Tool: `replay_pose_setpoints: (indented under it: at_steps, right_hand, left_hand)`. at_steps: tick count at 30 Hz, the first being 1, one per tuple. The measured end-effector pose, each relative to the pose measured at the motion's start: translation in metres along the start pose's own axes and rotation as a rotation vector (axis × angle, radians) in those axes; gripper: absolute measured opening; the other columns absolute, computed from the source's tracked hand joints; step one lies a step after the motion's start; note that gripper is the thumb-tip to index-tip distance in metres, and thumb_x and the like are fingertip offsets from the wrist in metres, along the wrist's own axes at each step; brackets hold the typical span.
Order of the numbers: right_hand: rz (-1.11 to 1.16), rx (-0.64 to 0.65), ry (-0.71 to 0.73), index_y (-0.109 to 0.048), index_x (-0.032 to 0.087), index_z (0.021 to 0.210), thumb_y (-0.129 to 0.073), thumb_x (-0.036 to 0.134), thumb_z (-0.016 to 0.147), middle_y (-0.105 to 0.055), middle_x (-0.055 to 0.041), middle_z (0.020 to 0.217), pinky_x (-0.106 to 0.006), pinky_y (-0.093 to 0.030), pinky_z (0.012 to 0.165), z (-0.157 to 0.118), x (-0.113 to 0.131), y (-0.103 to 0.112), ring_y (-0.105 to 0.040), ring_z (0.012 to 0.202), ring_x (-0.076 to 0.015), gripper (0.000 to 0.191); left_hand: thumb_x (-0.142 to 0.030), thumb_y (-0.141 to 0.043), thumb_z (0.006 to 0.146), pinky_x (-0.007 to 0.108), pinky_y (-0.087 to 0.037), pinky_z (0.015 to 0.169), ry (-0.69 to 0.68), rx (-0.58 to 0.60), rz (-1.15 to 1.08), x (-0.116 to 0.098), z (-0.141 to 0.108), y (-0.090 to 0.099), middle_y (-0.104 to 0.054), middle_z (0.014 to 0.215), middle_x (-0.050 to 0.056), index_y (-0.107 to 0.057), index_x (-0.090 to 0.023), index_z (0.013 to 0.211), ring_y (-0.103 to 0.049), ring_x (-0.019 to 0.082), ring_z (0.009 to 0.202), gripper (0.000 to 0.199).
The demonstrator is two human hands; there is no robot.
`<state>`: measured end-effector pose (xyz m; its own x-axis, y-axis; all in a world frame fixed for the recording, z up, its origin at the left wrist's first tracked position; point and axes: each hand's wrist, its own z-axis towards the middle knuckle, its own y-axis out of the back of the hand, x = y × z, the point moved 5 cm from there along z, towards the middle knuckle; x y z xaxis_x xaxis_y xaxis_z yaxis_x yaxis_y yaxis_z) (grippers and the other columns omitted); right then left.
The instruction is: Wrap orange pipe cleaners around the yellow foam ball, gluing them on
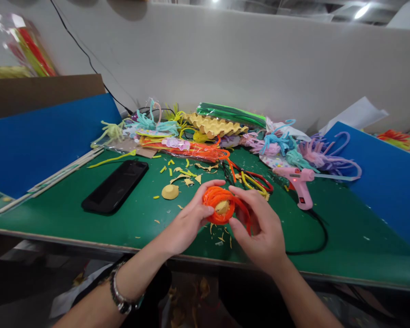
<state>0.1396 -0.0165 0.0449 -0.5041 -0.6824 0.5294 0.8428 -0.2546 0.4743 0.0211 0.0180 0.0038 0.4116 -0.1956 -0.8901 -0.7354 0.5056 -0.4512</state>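
Observation:
An orange coil [210, 197] of fuzzy stems is wound round a pale yellow cup piece [222, 207], above the front part of the green table [157, 237]. My left hand [191, 218] grips the coil from the left, thumb on its front and fingers behind. On the right side my right hand [261, 228] has its thumb and fingers curved round the coil and a loose orange strand. Another pale yellow cup piece [170, 192] lies on the table to the left, among yellow scraps.
A black phone [115, 187] lies to the left. A pink glue gun [300, 184] with a black cord stands to the right. Bundles of coloured stems and a yellow egg tray [213, 125] line the back. Blue panels [48, 136] flank both sides.

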Motion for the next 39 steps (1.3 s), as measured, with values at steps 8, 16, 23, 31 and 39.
replay_pose_setpoints:
  at_steps: [8,16,23,31,39]
  right_hand:
    - [-0.115,0.058,0.0,-0.048,0.026,0.124,-0.066,0.032,0.073,-0.051,-0.0038,0.092,-0.027,-0.049,0.062,0.0,0.0,-0.003,-0.054,0.079,-0.0163,0.055]
    - [-0.134,0.148,0.044,-0.051,0.026,0.119,-0.062,0.023,0.074,-0.05,-0.0044,0.093,-0.033,-0.049,0.074,0.0,0.001,-0.001,-0.053,0.084,-0.0184,0.046]
    - [-0.068,0.317,0.08,-0.045,0.024,0.126,-0.06,0.016,0.072,-0.045,-0.0038,0.096,-0.027,-0.049,0.077,-0.003,0.0,-0.006,-0.051,0.085,-0.0151,0.056]
    - [-0.075,0.305,0.056,-0.041,0.027,0.129,-0.059,0.017,0.073,-0.046,-0.005,0.101,-0.032,-0.049,0.081,-0.004,-0.006,-0.008,-0.052,0.092,-0.0177,0.059]
    - [0.097,0.155,-0.075,-0.051,0.024,0.115,-0.053,0.024,0.079,-0.053,-0.0048,0.096,-0.03,-0.048,0.071,0.001,-0.012,0.002,-0.052,0.084,-0.0164,0.036]
  left_hand:
    - [-0.031,-0.047,0.082,0.037,-0.022,0.106,-0.039,0.111,0.272,-0.006,-0.005,-0.007,-0.043,0.135,0.006,-0.034,-0.025,0.131,-0.037,0.023,0.124,0.051]
    - [-0.04,-0.052,0.08,0.035,-0.044,0.082,0.132,0.144,0.197,0.001,-0.002,-0.004,-0.059,0.111,0.007,-0.054,-0.021,0.117,-0.056,0.022,0.096,0.042]
    - [-0.038,-0.055,0.079,0.027,-0.044,0.059,0.149,0.155,0.324,-0.008,-0.001,-0.006,-0.06,0.069,0.001,-0.063,-0.016,0.099,-0.054,0.013,0.059,0.031]
    - [-0.037,-0.05,0.081,0.024,-0.042,0.054,0.093,0.116,0.409,-0.007,0.0,-0.007,-0.055,0.065,-0.001,-0.059,-0.016,0.098,-0.051,0.012,0.057,0.029]
    - [-0.017,-0.046,0.073,0.024,-0.044,0.065,0.044,-0.007,0.445,-0.01,0.004,-0.004,-0.052,0.08,-0.001,-0.051,-0.018,0.088,-0.05,0.013,0.073,0.016]
